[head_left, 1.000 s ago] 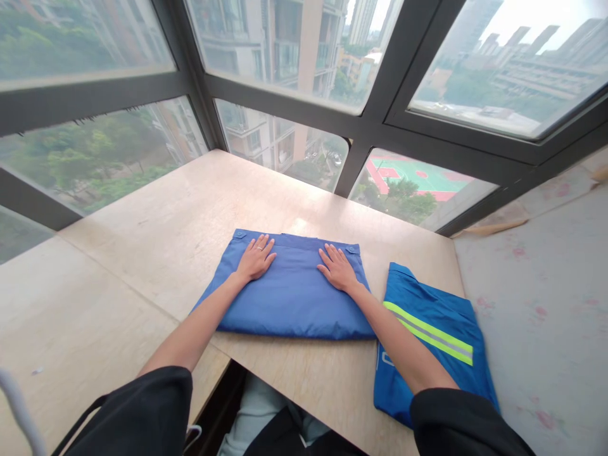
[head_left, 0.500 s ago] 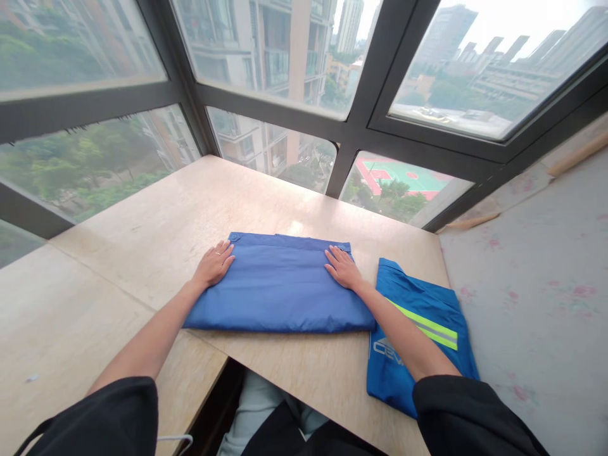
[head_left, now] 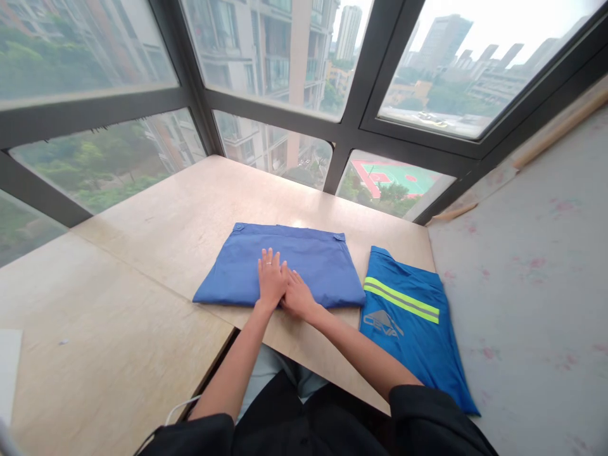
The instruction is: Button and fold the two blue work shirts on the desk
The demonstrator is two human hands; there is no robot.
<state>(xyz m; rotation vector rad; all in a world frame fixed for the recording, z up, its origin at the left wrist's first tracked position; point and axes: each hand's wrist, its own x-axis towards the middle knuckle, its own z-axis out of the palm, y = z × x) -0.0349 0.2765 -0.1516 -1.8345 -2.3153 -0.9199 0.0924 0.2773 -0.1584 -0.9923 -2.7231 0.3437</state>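
A blue garment (head_left: 313, 253) lies folded into a flat, wide bundle on the pale tabletop, its buttoned waistband-like edge on the far side. My left hand (head_left: 272, 277) rests on the middle of its near half, fingers stretched out and a ring on one of them. Beside it, touching it and partly covered by it, my right hand (head_left: 299, 294) lies on the cloth near the front fold, fingers extended. To the right is a second folded garment (head_left: 403, 329), brighter blue, with a yellow-green and grey reflective stripe and grey lettering.
The pale stone-like table (head_left: 142, 266) reaches back to dark window frames (head_left: 266, 109). At the right stands a wall (head_left: 532, 304) with floral paper. A white cable (head_left: 183, 405) runs by my left forearm, and a white flat object (head_left: 9, 367) lies at the left edge.
Both hands have left the far corners of the folded garment and come together at its near middle. The view has shifted slightly.
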